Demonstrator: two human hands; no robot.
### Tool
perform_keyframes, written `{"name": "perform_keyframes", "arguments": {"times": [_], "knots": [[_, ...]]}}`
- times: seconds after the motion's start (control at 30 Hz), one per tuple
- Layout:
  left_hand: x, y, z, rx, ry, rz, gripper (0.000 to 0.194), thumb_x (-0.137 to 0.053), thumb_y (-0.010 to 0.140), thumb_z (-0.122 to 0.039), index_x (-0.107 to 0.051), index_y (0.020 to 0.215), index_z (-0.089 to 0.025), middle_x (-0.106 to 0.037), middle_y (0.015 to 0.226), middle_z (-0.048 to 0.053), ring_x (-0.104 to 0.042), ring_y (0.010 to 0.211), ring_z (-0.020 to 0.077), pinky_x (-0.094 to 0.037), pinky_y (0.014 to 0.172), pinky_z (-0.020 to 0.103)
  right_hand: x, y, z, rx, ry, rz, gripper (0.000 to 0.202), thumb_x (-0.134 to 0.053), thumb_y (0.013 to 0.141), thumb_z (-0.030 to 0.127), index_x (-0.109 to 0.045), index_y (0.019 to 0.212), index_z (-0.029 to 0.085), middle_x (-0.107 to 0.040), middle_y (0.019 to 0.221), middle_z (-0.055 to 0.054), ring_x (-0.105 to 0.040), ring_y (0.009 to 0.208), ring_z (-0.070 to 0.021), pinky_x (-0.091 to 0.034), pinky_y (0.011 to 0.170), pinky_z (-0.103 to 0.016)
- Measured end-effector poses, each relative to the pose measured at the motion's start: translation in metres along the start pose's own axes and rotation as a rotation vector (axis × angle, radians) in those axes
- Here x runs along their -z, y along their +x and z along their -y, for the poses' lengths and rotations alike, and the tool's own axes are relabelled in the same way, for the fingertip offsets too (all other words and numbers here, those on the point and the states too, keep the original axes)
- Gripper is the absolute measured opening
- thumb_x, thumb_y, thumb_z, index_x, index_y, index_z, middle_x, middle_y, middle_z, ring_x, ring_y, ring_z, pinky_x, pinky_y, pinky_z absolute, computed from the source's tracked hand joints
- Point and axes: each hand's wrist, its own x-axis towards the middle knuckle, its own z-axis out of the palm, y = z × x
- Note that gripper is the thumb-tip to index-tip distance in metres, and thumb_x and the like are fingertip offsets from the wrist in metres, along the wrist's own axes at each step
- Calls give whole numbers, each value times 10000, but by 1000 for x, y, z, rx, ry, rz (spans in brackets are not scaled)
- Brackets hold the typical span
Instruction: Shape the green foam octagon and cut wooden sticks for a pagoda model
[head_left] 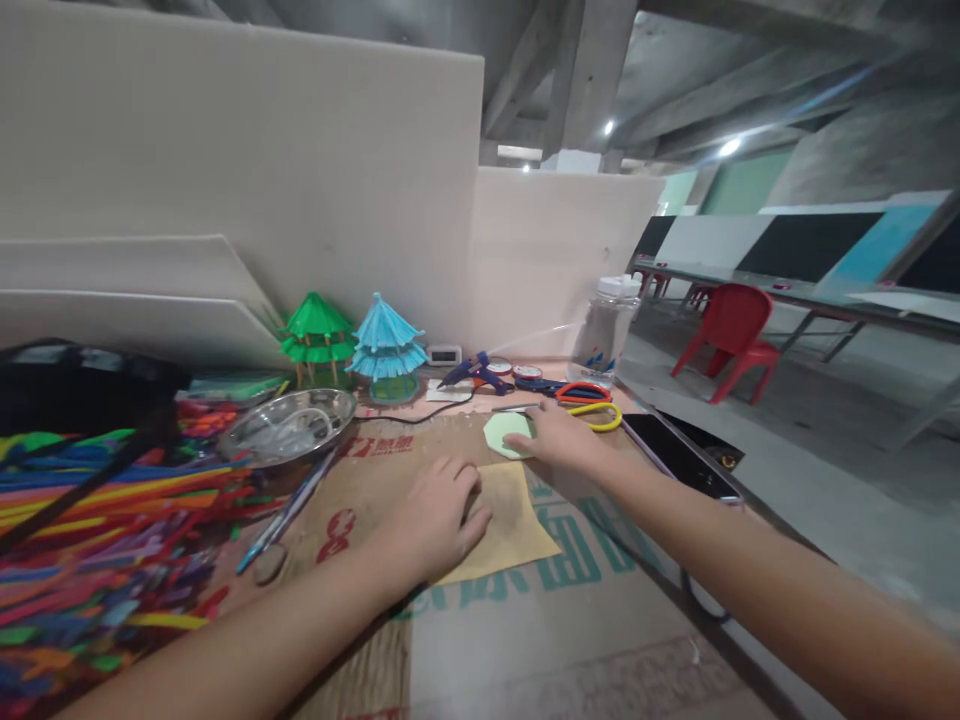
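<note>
Silvery dish (343,406) holds blurred contents — right hand (559,432) touches green octagon (499,430).

The yellow sheet (516,520) is partly covered by the left hand (441,512) on the cardboard (379,485). The pale green octagon (502,435) is touched at its right edge by the right hand (556,432). Two pavilions, green (315,335) and blue (386,350), are set at the far left, near the glue gun (478,372). Coloured strips (172,492) are heaped at the left; a phone (679,457) is laid at the right.
</note>
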Motion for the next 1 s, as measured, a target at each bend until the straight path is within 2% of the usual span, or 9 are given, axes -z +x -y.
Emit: {"name": "perform_keyframes", "arguments": {"times": [0.17,0.3,0.37,0.43,0.53,0.67,0.77,0.87,1.0], "knots": [[5,0,-1,-12,11,18,186,-521,941,-319,-594,1001,-159,-635,1041,113,-579,1034,290,-487,910,448,-9,6,3,-29,123,-53,655,-856,624,456,-639,1130,100,-590,1289,-234,-583,1185,-368,-433,1020,-449],[7,0,-2,-11,-12,17,184,-545,931,-306,-610,1001,-149,-645,1089,129,-583,1067,301,-483,939,458,-2,7,-4,-50,346,-159,506,-732,763,372,-549,1178,149,-644,1191,-143,-608,1111,-284,-474,965,-434],[7,-2,-3,-2,-27,23,210,-540,941,-316,-619,1029,-141,-645,1136,142,-582,1094,303,-480,958,464,1,0,-5,-54,496,-153,400,-653,833,375,-549,1159,169,-669,1152,-123,-640,1037,-256,-518,882,-406],[8,-8,-5,12,-40,34,260,-527,957,-341,-622,1080,-133,-642,1181,155,-582,1115,307,-476,975,477,3,-11,-5,-60,659,-85,336,-568,895,413,-573,1131,173,-702,1086,-124,-677,917,-233,-552,737,-358],[8,-18,-11,13,-74,39,324,-521,978,-403,-632,1129,-139,-625,1269,159,-567,1179,312,-453,1017,490,1,-31,-3,-80,850,65,320,-508,926,419,-623,1083,166,-733,940,-116,-680,713,-192,-515,542,-284],[11,-26,-14,-3,-178,-90,339,-476,1011,-432,-650,1150,-176,-649,1262,113,-566,1187,276,-428,1023,463,-5,-50,-1,-147,1187,249,332,-687,820,392,-653,1077,186,-734,856,-61,-632,585,-137,-435,441,-214],[16,-24,-13,14,-289,-190,335,-518,980,-470,-682,1063,-189,-688,1113,78,-588,1093,257,-430,976,434,-8,-58,3,-92,1333,299,443,-816,715,415,-674,1072,193,-744,834,-36,-636,579,-133,-471,479,-224],[21,-22,-15,39,-393,-159,323,-569,929,-484,-686,853,-193,-675,919,47,-591,964,239,-439,900,394,-11,-66,10,-26,1334,302,507,-863,656,476,-711,1030,169,-759,860,-58,-674,636,-162,-540,587,-279],[23,-22,-20,146,-535,-161,302,-560,903,-443,-635,746,-195,-648,828,30,-592,882,219,-437,848,366,-9,-81,17,70,1362,274,551,-788,717,602,-713,1056,174,-758,901,-82,-708,736,-214,-570,651,-328]]}}
